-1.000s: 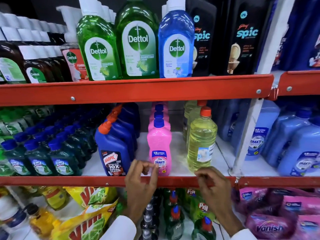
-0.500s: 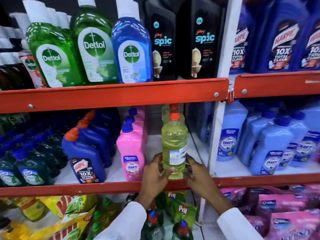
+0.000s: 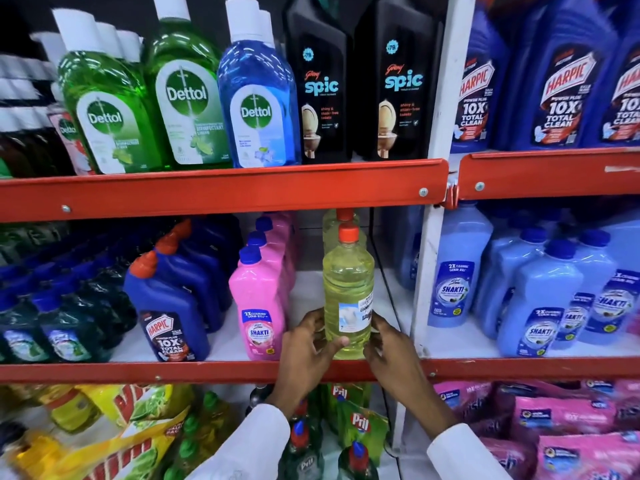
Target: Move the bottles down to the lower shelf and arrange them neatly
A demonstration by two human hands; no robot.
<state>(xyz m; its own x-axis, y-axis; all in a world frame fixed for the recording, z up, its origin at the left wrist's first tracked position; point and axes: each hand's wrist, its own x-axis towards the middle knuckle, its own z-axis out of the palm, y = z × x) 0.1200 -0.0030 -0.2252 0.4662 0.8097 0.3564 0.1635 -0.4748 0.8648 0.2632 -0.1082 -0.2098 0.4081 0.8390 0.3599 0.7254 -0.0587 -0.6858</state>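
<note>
In the head view, a clear yellow bottle (image 3: 348, 289) with an orange-red cap stands upright just right of the frame's centre, on the white board of the middle shelf (image 3: 311, 296), at its front edge. Both hands wrap its lower part: the left hand (image 3: 306, 344) presses from the left with its thumb across the front below the label, and the right hand (image 3: 389, 344) cups the right side, fingers curled behind, so the bottle is clasped between the two. White sleeves run down to the bottom edge of the frame. A second yellow bottle (image 3: 334, 223) stands directly behind the first. Just beside it to the left is a row of pink Shakti bottles (image 3: 258, 306) with blue caps, then dark blue Harpic bottles (image 3: 166, 306) with orange caps further left. The red front rail (image 3: 173, 371) of this shelf crosses the lower part of the frame, in front of the wrists. Below it, at bottom centre, stand green Pril bottles (image 3: 360, 427), with yellow packets at lower left and pink pouches at lower right. In the upper part of the frame, green and blue Dettol bottles (image 3: 187, 95) and black Spic bottles (image 3: 320, 88) line the top shelf.
</note>
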